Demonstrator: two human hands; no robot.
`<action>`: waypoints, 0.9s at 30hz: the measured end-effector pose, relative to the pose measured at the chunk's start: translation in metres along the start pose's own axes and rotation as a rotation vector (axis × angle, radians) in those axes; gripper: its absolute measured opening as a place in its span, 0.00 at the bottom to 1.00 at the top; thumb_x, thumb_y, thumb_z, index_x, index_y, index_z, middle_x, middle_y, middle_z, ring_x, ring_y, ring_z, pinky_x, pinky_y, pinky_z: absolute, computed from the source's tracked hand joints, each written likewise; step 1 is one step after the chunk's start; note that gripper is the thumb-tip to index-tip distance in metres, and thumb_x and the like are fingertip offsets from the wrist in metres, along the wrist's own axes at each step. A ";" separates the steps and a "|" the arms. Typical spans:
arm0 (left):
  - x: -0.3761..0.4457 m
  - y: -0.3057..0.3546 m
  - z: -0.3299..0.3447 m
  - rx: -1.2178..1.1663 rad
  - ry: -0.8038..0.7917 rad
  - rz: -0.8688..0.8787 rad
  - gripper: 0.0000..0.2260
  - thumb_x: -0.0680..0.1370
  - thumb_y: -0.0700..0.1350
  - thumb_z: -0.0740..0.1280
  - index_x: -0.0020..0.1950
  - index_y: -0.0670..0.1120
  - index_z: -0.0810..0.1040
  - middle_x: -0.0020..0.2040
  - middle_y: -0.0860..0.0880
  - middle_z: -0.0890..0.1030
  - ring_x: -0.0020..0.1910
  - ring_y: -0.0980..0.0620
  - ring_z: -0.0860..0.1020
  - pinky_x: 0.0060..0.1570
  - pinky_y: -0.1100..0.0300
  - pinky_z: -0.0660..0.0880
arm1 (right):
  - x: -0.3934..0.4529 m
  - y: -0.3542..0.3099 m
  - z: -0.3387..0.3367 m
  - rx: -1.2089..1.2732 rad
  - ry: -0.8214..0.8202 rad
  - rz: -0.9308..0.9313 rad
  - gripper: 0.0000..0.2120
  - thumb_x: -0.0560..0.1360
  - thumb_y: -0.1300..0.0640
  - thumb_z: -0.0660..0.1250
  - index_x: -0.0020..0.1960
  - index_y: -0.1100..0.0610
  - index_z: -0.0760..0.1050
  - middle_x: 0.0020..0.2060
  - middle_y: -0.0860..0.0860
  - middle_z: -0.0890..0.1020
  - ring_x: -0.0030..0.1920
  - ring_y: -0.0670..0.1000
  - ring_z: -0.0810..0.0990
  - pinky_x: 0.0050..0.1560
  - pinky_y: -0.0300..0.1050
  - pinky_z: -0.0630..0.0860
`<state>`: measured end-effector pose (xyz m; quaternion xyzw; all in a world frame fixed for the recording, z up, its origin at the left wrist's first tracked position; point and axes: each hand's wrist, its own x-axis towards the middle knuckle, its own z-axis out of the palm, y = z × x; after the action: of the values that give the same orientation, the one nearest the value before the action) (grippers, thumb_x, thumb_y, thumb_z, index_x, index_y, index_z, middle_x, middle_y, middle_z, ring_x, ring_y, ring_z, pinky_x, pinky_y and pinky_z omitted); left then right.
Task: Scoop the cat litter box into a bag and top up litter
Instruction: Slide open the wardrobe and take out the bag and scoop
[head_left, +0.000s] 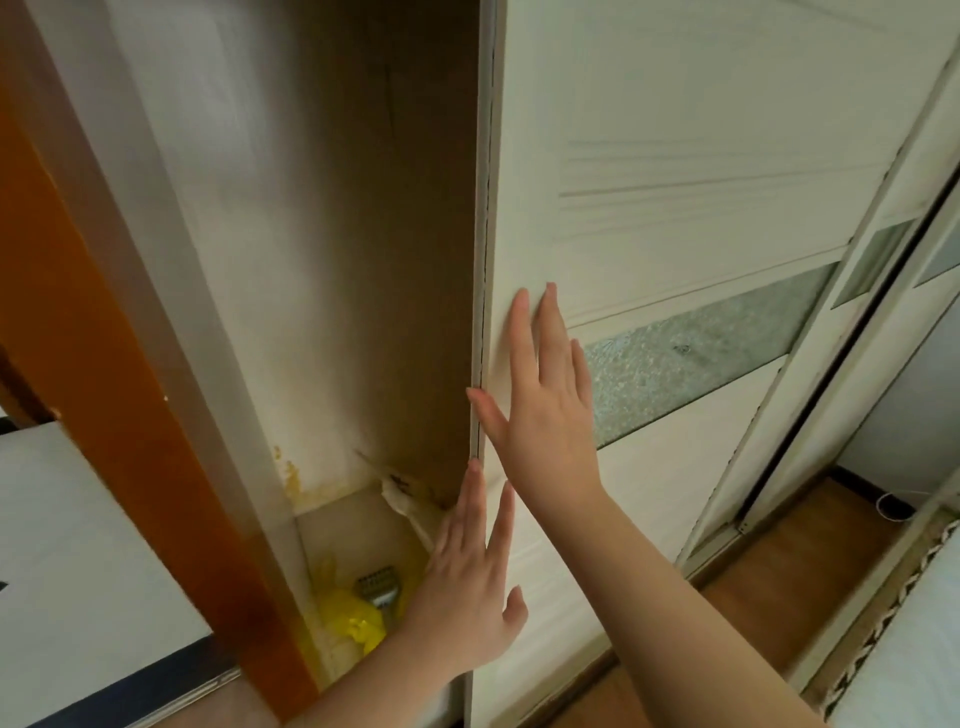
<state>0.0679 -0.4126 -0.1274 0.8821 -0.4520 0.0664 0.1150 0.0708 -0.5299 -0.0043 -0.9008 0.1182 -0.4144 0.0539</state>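
Note:
Both hands lie flat on a cream sliding wardrobe door (675, 156). My right hand (545, 400) presses the panel with straight fingers, thumb at the door's left edge. Lower down, my left hand (467, 587) rests flat near the same edge, fingers straight. The wardrobe compartment (337, 260) stands open to the left of the door. At its bottom lies a yellow plastic bag (353, 618) with a slotted grey-green scoop (382, 587) on it. No litter box is in view.
A brown wooden frame (130, 364) borders the compartment on the left. A frosted glass strip (701, 353) crosses the door. A second sliding door (857, 312) stands to the right above a wooden floor (779, 587). A white surface (78, 545) lies at lower left.

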 end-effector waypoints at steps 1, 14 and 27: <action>0.006 0.001 0.000 -0.003 0.003 0.011 0.43 0.77 0.54 0.57 0.76 0.45 0.28 0.74 0.40 0.23 0.74 0.43 0.26 0.75 0.51 0.38 | 0.002 0.006 -0.001 -0.012 0.002 0.012 0.38 0.78 0.44 0.61 0.78 0.53 0.43 0.78 0.55 0.48 0.77 0.53 0.49 0.74 0.53 0.53; 0.086 0.036 0.007 0.163 -0.007 0.084 0.41 0.80 0.56 0.55 0.76 0.40 0.29 0.74 0.41 0.24 0.79 0.43 0.39 0.77 0.48 0.46 | 0.024 0.084 -0.001 -0.079 -0.013 0.168 0.36 0.80 0.47 0.60 0.78 0.52 0.41 0.78 0.54 0.48 0.77 0.54 0.48 0.75 0.55 0.53; 0.088 0.022 -0.018 0.353 -0.049 0.135 0.33 0.82 0.53 0.54 0.80 0.42 0.41 0.81 0.44 0.42 0.79 0.46 0.42 0.77 0.45 0.47 | 0.040 0.133 -0.010 -0.140 -0.097 0.408 0.37 0.80 0.54 0.59 0.77 0.49 0.36 0.78 0.50 0.46 0.77 0.53 0.44 0.75 0.57 0.47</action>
<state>0.1013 -0.4890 -0.0879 0.8577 -0.4939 0.1307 -0.0574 0.0665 -0.6683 0.0056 -0.8786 0.3238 -0.3419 0.0795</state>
